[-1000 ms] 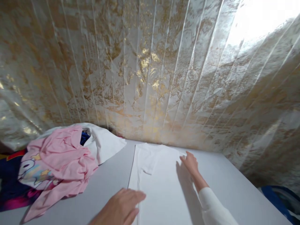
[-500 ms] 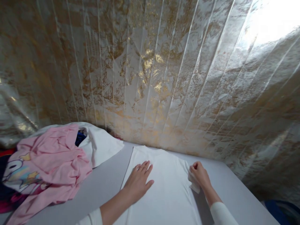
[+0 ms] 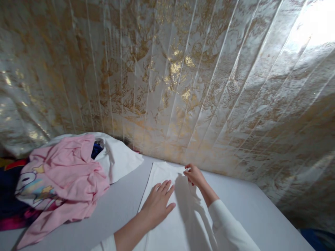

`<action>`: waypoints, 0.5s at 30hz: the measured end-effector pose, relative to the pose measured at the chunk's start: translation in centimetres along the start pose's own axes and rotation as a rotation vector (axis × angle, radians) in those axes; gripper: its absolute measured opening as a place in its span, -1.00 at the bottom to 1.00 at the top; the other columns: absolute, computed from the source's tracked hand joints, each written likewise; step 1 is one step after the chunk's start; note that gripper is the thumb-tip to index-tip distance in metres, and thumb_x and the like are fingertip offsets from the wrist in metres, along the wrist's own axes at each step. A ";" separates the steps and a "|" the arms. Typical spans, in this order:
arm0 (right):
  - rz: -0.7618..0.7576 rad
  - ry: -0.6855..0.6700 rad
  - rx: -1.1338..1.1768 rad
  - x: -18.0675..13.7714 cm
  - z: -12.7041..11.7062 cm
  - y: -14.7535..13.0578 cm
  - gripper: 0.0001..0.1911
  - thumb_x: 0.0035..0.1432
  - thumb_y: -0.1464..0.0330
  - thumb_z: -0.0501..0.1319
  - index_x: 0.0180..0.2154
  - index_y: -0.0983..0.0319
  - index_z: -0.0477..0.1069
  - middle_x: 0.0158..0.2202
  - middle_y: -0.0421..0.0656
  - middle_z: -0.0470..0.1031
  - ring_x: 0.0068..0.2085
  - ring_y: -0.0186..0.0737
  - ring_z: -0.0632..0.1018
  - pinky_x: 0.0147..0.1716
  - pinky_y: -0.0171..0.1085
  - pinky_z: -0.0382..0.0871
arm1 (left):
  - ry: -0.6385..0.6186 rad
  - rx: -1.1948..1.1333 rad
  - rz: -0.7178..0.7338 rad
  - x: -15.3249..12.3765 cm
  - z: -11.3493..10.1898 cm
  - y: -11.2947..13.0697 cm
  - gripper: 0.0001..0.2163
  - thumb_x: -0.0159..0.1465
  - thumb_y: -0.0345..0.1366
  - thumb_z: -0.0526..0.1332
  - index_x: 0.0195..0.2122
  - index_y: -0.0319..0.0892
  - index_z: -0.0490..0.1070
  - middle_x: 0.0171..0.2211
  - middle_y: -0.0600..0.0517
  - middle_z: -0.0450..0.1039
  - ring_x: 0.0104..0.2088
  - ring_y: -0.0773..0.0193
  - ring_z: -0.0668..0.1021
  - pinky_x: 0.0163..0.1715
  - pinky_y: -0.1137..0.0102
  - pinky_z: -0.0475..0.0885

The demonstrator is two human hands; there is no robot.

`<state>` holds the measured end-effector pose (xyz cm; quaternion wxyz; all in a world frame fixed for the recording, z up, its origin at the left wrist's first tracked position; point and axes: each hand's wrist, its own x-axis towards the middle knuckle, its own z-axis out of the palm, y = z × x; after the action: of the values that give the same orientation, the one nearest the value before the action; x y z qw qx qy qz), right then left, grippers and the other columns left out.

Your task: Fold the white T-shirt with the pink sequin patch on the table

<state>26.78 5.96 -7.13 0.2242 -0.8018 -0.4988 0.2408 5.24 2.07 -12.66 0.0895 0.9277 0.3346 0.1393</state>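
Head view, looking forward and down. A white shirt [image 3: 172, 226] lies flat on a pale grey counter [image 3: 248, 212], at the middle of the near edge, its far end close to the wall. The person's left hand [image 3: 157, 205] rests palm down on the shirt's left half, fingers apart and flat, closed on nothing. The right hand [image 3: 195, 176], in a white sleeve [image 3: 230, 230], reaches across to the shirt's far end. Its grip looks closed, with the fingertips pinching a fold of the shirt's cloth. A raised flap of that cloth casts a shadow under the forearm.

To the far left on the counter is a loose heap of clothes, just beside the shirt but apart from it. On top is a pink top [image 3: 70, 174] with a cartoon print. A white garment [image 3: 120, 158] lies behind it and a dark garment [image 3: 7, 188] under it at the left edge. A creased, shiny gold and silver curtain [image 3: 183, 87] fills the whole background, lit brightly at the upper right.

What could go wrong, as a judgement: the pinch takes only a small bit of thin cloth, so the fold could slip free and land crooked. If the flat left palm eases off, the shirt could slide on the smooth counter and bunch. The right forearm hangs over the flap and could drag creases into it.
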 end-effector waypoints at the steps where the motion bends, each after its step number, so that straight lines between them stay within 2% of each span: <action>1: 0.014 -0.034 0.017 0.2 0.8 -0.6 -0.68 0.29 0.24 0.19 0.02 0.26 0.36 -0.06 -0.10 0.46 -0.18 -0.21 0.54 -0.21 -0.14 0.50 | 0.011 -0.008 0.001 0.0 0.0 0.0 -0.50 0.38 -0.14 0.10 0.30 -0.17 0.14 0.34 -0.13 0.00 0.33 0.05 0.11 0.25 0.05 0.10; 5: 0.049 -0.116 0.082 0.8 3.1 -2.0 -0.65 0.29 0.24 0.20 0.05 0.24 0.34 0.02 -0.08 0.43 -0.09 -0.15 0.53 -0.13 -0.07 0.48 | 0.050 -0.048 -0.004 0.0 0.2 -0.1 -0.53 0.38 -0.07 0.10 0.24 -0.17 0.24 0.31 -0.14 0.10 0.33 0.05 0.13 0.25 0.05 0.08; 9: 0.059 -0.156 0.145 1.1 4.3 -2.6 -0.65 0.29 0.24 0.20 0.05 0.24 0.34 0.03 -0.07 0.42 -0.08 -0.14 0.52 -0.12 -0.06 0.47 | 0.062 -0.056 -0.002 0.0 0.3 -0.2 -0.57 0.37 -0.06 0.11 0.18 -0.19 0.30 0.31 -0.18 0.12 0.33 0.04 0.12 0.25 0.04 0.07; 12: 0.030 -0.186 0.204 1.0 4.2 -2.6 -0.65 0.29 0.23 0.20 0.04 0.24 0.35 0.01 -0.08 0.43 -0.10 -0.16 0.53 -0.14 -0.08 0.48 | 0.057 -0.070 -0.002 -0.1 0.0 -0.2 -0.56 0.38 -0.06 0.10 0.18 -0.19 0.29 0.30 -0.18 0.13 0.32 0.04 0.13 0.25 0.04 0.07; 15: -0.040 -0.191 0.272 0.1 2.8 -2.0 -0.70 0.32 0.30 0.14 0.04 0.26 0.32 -0.11 -0.11 0.49 -0.20 -0.23 0.56 -0.22 -0.17 0.49 | 0.051 -0.114 0.004 -0.2 -0.3 -0.3 -0.56 0.37 -0.08 0.12 0.20 -0.16 0.26 0.30 -0.16 0.15 0.32 0.04 0.15 0.24 0.05 0.07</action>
<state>23.73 7.20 -8.13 0.2871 -0.7275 -0.4964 0.3766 4.79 2.20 -12.53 0.1333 0.9180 0.3263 0.1820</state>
